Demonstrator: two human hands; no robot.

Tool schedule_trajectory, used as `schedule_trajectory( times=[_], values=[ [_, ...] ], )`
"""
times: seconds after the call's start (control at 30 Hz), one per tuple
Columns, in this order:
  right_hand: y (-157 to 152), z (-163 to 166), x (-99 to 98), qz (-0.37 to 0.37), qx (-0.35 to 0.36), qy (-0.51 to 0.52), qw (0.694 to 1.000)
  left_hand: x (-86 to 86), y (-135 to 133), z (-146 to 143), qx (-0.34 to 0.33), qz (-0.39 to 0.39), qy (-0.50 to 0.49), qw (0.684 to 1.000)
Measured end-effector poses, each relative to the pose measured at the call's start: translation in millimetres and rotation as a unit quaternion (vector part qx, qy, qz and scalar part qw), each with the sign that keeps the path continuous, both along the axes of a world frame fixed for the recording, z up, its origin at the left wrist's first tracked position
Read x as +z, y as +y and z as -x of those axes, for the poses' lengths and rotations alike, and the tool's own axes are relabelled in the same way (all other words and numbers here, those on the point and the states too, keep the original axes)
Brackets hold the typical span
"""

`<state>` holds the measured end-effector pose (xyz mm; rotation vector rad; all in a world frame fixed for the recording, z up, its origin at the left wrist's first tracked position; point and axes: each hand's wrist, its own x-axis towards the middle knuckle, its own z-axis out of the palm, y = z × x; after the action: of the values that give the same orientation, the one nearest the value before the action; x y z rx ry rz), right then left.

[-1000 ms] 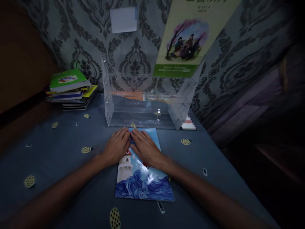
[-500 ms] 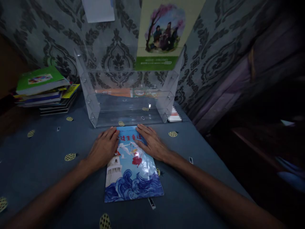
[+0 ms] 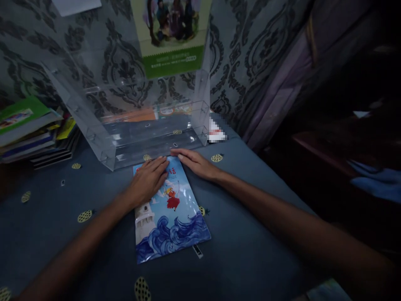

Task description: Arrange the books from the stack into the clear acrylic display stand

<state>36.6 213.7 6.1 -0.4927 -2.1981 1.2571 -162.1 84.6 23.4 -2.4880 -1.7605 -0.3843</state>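
Note:
A blue picture book lies flat on the cloth, its cover showing a lighthouse, a figure in red and curling waves. My left hand rests on its upper left part, fingers stretched out over the title and hiding most of it. At the top right corner is my right hand, fingers extended, its tips by the book's edge. Whether the right fingertips press on the corner or only sit beside it, I cannot tell. Just behind both hands stands a clear acrylic rack.
A stack of books stands at the left. One book with a green band leans high on the rack. A pixelated white object sits by its right foot. The dark blue tablecloth carries pineapple prints; its right edge drops off near a curtain.
My left hand has slid right across the cover over the title. My right hand has drawn to the book's top corner. The view has turned to the right.

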Motion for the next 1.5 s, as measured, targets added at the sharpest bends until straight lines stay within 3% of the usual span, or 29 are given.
schedule_trajectory(
  times=[0.13,0.27,0.4,0.63,1.2,1.5],
  values=[
    [1.4,2.0,-4.6,-0.014,0.002,0.008,1.000,1.3,12.9,-13.4,-0.011,0.001,-0.004,1.000],
    [0.4,1.5,-3.6,-0.029,0.004,0.009,1.000,5.7,13.5,-18.3,-0.007,-0.002,0.000,1.000],
    [-1.4,0.3,-1.2,-0.051,-0.006,-0.001,0.999,8.3,14.2,-22.7,-0.048,0.016,-0.003,0.999],
    [-7.7,-4.0,-2.5,-0.099,-0.008,-0.019,0.995,4.0,16.0,-22.9,-0.068,0.020,-0.016,0.997],
    [-66.1,-60.1,0.9,-0.207,-0.014,-0.115,0.971,-2.5,14.0,-20.4,-0.072,0.008,-0.028,0.997],
    [-70.6,-61.3,-0.6,-0.264,-0.008,-0.132,0.955,-0.1,13.5,-21.9,-0.073,0.018,-0.013,0.997]
  ],
)
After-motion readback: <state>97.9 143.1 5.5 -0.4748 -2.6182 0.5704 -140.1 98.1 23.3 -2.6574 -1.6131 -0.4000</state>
